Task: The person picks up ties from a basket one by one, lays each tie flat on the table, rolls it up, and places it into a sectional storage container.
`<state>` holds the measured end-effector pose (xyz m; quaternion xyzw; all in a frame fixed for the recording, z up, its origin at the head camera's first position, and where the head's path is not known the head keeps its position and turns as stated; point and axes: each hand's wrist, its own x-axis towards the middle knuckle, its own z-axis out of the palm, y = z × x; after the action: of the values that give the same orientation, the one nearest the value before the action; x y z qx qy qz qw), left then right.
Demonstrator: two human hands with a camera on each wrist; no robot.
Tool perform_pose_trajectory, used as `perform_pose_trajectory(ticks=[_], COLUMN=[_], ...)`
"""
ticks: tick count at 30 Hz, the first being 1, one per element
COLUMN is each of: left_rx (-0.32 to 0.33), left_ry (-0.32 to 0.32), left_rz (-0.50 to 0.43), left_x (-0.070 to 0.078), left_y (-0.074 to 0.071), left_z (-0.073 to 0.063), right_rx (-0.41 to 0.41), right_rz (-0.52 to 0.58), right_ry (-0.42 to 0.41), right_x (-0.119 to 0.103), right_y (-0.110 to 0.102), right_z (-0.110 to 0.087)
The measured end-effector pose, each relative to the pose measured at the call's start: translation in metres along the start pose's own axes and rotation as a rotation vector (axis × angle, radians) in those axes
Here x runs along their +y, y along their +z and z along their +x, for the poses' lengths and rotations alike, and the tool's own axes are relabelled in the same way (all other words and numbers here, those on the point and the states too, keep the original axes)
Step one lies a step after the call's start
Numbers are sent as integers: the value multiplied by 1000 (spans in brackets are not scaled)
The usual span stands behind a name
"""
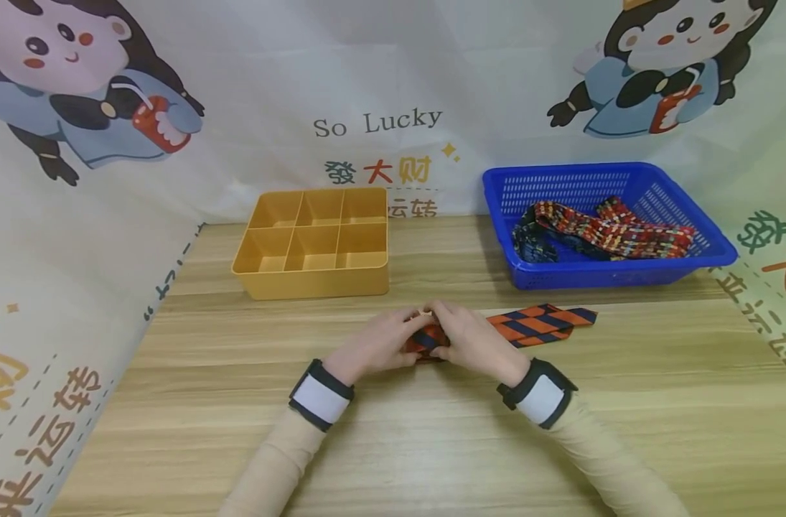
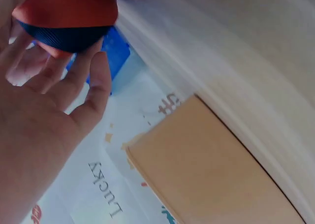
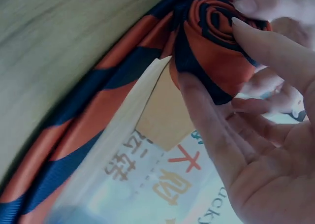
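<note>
An orange and navy striped necktie (image 1: 528,325) lies on the table, its pointed ends stretching to the right. Its other part is wound into a roll (image 3: 216,47), whose spiral edge shows in the right wrist view. My left hand (image 1: 382,341) grips the roll from the left, fingers curled round it. From the right, my right hand (image 1: 470,337) holds the same roll between thumb and fingers. In the left wrist view the roll's striped side (image 2: 69,17) shows above the left fingers. The fingertips of both hands come close together over it.
A yellow six-compartment box (image 1: 318,280) stands at the back, left of centre. Behind the tie on the right sits a blue plastic basket (image 1: 619,276) holding several patterned neckties (image 1: 615,233). A printed white cloth (image 1: 393,79) hangs behind the wooden table (image 1: 405,452).
</note>
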<state>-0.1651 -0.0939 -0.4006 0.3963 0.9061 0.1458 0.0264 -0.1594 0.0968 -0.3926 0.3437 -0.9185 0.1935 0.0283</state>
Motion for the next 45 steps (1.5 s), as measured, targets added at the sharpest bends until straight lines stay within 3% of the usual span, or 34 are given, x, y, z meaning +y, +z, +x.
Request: perform_pose_trajectory(ticks=[3,9,20,25,32,36,41,45], left_rx=[14,29,0,5,19,31,33,21], left_ry=[-23,14,-40,-26,-18,22,13,6], left_rz=[-30,-16,-9,45,-9,15,21,62], left_x=[-1,2,11,10,8,10,11,11], left_y=[-3,-1,1,2,1,-2,-3,0], left_z=[-1,0,-2,-1,-2,-2,-1,0], right_rx=[-18,-48,-167,-158,-168,-205,-205,-190], right_rz=[61,143,122,28,-47,-35,13,-44], right_ry=[19,74,138,154,222,185,167,185], right_x=[4,11,3,0,4,5,4,4], right_y=[1,7,0,1,6,3,-3,-4], right_z=[1,1,1,1,-1,-1,-1,-1])
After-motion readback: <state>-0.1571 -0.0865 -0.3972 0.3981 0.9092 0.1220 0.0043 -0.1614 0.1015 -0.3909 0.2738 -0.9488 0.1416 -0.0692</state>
